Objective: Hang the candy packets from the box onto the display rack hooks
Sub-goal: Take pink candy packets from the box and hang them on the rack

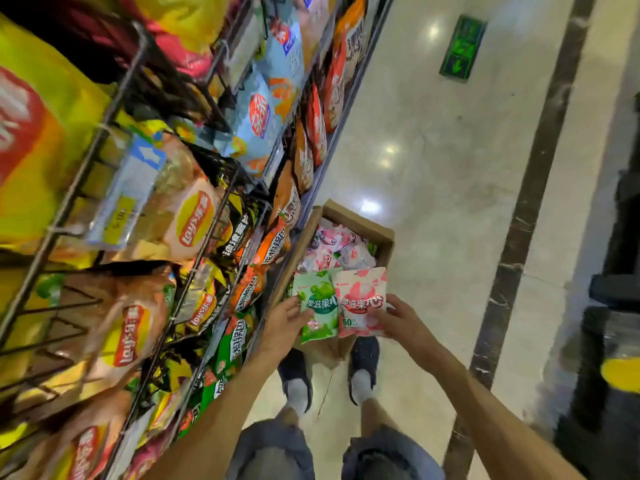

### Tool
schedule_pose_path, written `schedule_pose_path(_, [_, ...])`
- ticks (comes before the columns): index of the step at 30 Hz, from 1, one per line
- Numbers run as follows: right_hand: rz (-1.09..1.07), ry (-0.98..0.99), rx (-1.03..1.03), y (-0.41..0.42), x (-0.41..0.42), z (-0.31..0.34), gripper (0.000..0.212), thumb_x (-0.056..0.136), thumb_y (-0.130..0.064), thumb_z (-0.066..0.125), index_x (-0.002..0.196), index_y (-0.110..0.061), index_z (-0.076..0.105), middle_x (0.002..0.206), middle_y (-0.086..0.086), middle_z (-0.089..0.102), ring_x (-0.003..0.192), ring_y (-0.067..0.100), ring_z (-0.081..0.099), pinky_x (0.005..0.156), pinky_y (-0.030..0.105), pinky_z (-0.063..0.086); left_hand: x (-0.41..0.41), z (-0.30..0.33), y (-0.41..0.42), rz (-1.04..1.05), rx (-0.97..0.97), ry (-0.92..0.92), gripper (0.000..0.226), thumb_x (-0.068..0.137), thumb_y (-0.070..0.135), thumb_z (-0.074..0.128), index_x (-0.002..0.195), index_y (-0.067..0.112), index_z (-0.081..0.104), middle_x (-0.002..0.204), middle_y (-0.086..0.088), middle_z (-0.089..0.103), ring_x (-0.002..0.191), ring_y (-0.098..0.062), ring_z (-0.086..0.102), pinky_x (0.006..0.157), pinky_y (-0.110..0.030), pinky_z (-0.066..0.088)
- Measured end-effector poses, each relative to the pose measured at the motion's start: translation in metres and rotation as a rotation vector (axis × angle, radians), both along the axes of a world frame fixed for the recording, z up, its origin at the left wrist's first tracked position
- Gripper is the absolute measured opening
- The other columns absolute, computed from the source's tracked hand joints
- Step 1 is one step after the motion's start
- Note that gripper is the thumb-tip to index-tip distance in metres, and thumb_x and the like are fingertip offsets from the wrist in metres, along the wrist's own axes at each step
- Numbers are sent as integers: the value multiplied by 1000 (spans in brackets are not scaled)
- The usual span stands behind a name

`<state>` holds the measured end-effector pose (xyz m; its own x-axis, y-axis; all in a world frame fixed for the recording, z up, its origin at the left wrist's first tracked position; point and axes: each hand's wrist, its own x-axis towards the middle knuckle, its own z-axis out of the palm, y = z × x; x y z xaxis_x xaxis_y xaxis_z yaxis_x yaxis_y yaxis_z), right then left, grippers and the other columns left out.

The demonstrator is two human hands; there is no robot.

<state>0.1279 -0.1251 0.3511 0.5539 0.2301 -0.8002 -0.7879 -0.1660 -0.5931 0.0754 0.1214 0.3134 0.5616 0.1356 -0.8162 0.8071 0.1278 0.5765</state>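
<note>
Two candy packets are already out of the cardboard box (pixel 360 225) and sit side by side in the lower middle of the frame, edges touching or slightly overlapped. The left hand (pixel 289 318) pinches the green packet (pixel 318 306) along its left edge, thumb over the front. The right hand (pixel 398 318) grips the pink packet (pixel 360 301) at its lower right corner, fingers curled round the edge. Both packets stand with their long axis running up the frame, top edges pointing away from the person and toward the box, which rests on the floor (pixel 450 168) just beyond the shoes and holds many more pink packets.

What the next move turns on is direction: the display rack (pixel 114 109) fills the left half of the frame, so the hanging spot lies to the left and above both hands. The left hand with the green packet is nearer to the rack; the right hand would need to cross over. I cannot make out a free hook or the packets' hang holes; the nearest wire shelves are crowded with chip bags (pixel 194 223), so the target hook probably lies outside this view.
</note>
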Motion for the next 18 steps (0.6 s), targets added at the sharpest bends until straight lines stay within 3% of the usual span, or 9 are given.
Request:
schedule_pose_path(3, [0,-75,-71,0,-11,56,37,96,-19,72,131,-14,60,116,8,76,96,24,77,77,31,61,-4,68,2,-58,-12,-60,39,95,1,67,133,1,60,115,-7,75,98,-19,74,90,-43,61])
schedule_pose_path(6, [-12,-151,-123,1,-26,111,30,97,-20,70,125,-13,65,114,7,77,94,19,77,75,25,59,-12,132,7,-99,-45,-107,34,96,3,66,129,9,61,115,-4,75,97,-15,75,80,-31,62])
schedule_pose_path(10, [-15,-227,-164,5,-48,178,20,97,-22,69,113,-11,72,104,5,80,87,16,77,66,19,55,-26,207,13,-139,-32,-194,33,97,3,65,129,7,61,125,-13,71,112,-24,71,94,-37,59])
schedule_pose_path(12, [-21,-267,-182,8,-56,203,20,97,-24,70,109,-9,72,97,4,80,81,15,76,64,21,54,-34,240,15,-158,-18,-235,27,97,0,63,121,13,61,119,-2,71,106,-10,72,89,-27,59])
schedule_pose_path(14, [0,-298,-187,10,-60,226,16,97,-20,69,107,-7,72,81,-4,77,66,3,70,58,16,51,-44,270,17,-175,16,-284,31,97,-3,62,123,13,57,111,8,66,95,10,68,77,-11,54])
schedule_pose_path(15, [7,-313,-178,10,-61,232,14,98,-18,69,107,-7,71,73,-10,74,59,-3,66,54,13,48,-50,281,20,-185,33,-309,31,96,-3,63,124,12,60,111,7,66,97,9,67,78,-10,53])
schedule_pose_path(18, [65,-375,-160,16,-63,256,11,98,-16,68,106,-10,72,65,-16,70,54,-7,63,52,9,45,-69,311,23,-140,85,-363,38,97,3,65,120,33,64,114,3,61,101,-7,63,83,-14,51])
